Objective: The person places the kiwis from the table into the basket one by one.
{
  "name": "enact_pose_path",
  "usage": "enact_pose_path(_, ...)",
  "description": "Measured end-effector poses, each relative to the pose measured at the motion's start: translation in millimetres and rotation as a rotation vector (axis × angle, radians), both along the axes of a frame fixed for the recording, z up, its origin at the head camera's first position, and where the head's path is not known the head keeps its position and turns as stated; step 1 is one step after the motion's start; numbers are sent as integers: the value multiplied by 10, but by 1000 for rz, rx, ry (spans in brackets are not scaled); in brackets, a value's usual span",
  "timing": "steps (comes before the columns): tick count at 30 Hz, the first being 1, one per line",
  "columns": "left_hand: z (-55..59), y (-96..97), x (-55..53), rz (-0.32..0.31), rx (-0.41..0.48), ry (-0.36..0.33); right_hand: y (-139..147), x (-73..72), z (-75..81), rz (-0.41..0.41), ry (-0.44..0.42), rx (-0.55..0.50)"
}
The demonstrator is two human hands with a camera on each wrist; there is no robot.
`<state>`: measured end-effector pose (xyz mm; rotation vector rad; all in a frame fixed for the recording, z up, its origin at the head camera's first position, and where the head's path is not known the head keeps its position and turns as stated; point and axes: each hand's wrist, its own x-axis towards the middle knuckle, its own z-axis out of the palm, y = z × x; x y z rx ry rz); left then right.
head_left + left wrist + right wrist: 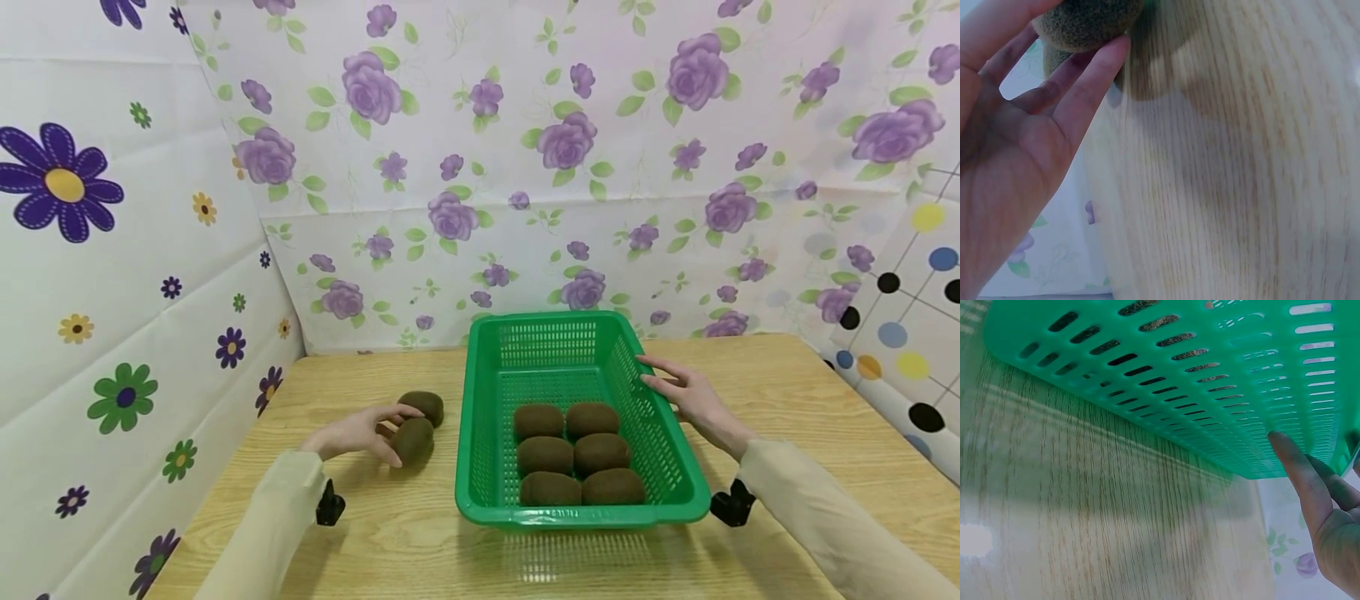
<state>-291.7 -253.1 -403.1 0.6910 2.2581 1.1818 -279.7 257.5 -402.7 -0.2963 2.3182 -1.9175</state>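
Note:
On the left of the head view my left hand (367,433) grips a brown fuzzy kiwi (413,442), thumb on the near side and fingers around the far side. A second kiwi (422,407) lies just behind it, partly covered by the fingers. The left wrist view shows the held kiwi (1089,24) between the digits. My right hand (696,402) holds the right side of a green plastic basket (467,417), some fingers over the rim. In the right wrist view one finger (1300,478) touches the slotted outer wall. Several kiwis (545,457) lie in two columns in the basket's near half.
Everything stands on a wooden table (375,542). A floral sheet (450,167) hangs behind its far edge, and another flowered sheet (142,275) runs along the left side. The basket's tall walls stand between the two hands.

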Motion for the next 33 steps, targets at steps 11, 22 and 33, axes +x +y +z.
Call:
enact_pose_path(11, 212, -76, -26, 6, 68, 10, 1, 5, 9, 3, 6, 8)
enact_pose_path(22, 462, 45, -90, 50, 128, 120, -4, 10, 16, -3, 5, 16)
enact_pose_path(33, 681, 312, -159, 160, 136, 191, 2, 14, 9, 8, 4, 9)
